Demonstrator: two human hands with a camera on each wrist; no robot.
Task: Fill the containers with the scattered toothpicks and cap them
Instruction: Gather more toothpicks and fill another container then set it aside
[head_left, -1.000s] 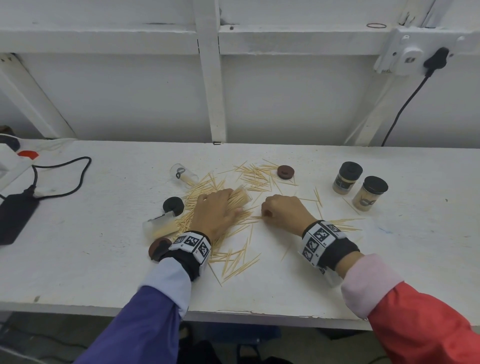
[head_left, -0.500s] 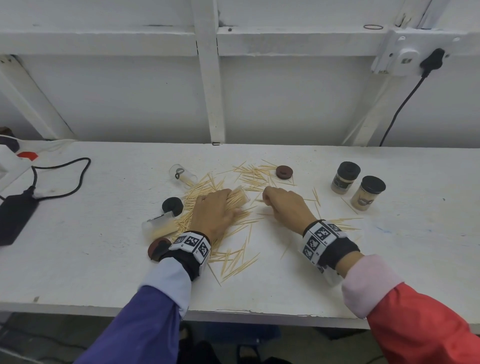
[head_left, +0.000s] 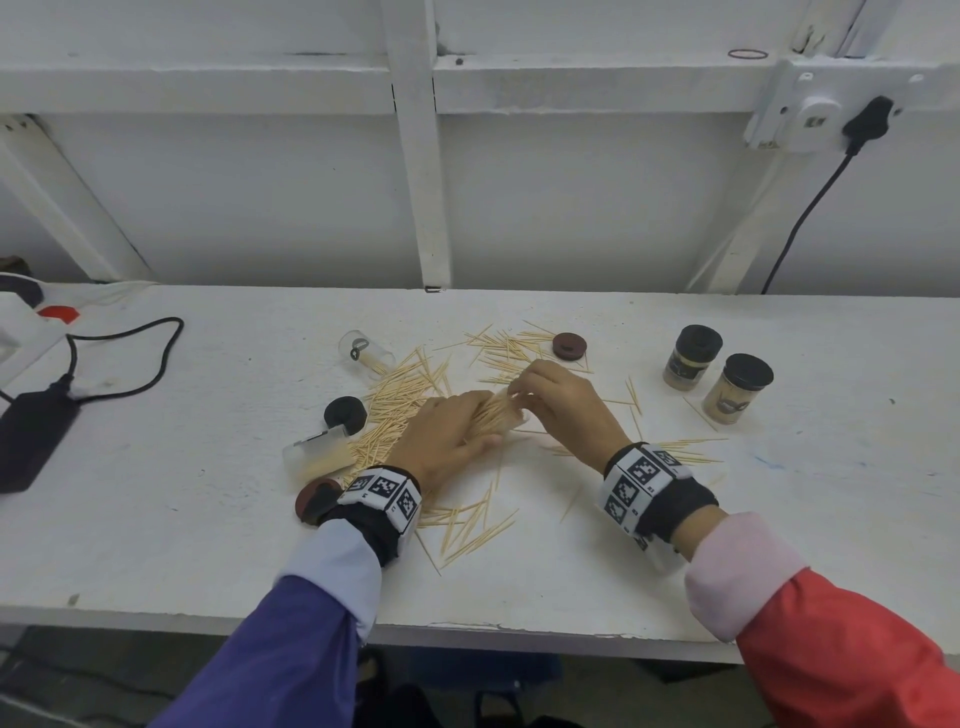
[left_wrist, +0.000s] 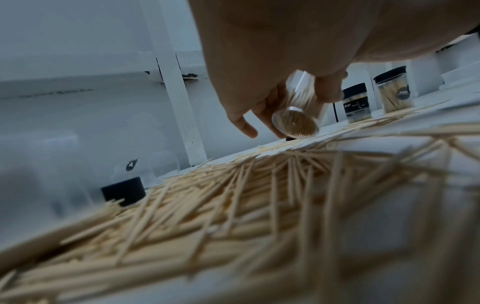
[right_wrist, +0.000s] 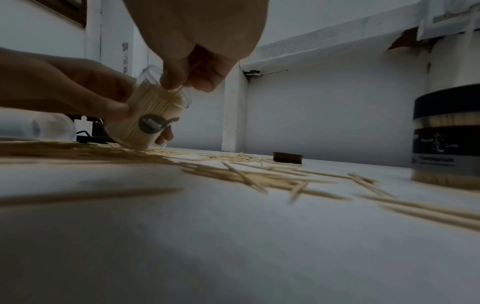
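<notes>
Head view: the left hand (head_left: 447, 436) wraps its fingers round a clear jar (head_left: 496, 415), tilted with its mouth toward the right and nearly packed with toothpicks. The right hand (head_left: 563, 400) pinches a few toothpicks at that mouth, feeding them in; the right wrist view shows the pinch (right_wrist: 182, 82) just at the rim of the jar (right_wrist: 150, 115).

Around the hands, loose toothpicks (head_left: 410, 395) lie strewn over the bench (head_left: 831, 519), thickest to the left and far side, with a thin fan near the left wrist. A black cap (head_left: 345, 413) sits left of the pile, a brown cap (head_left: 569, 345) at the far right of it, and another brown cap (head_left: 311, 499) by the left wrist. Two open jars lie on their sides: one far left (head_left: 363, 351), one near left (head_left: 317, 452). Two capped, filled jars (head_left: 717, 376) stand upright on the right.

The toothpicks look light, stiff and sharp-tipped, likely to scatter or snap if squeezed; they are best gathered in aligned bundles and pinched mid-length. The jar seems smooth and light, so a grip round its body suits it.
</notes>
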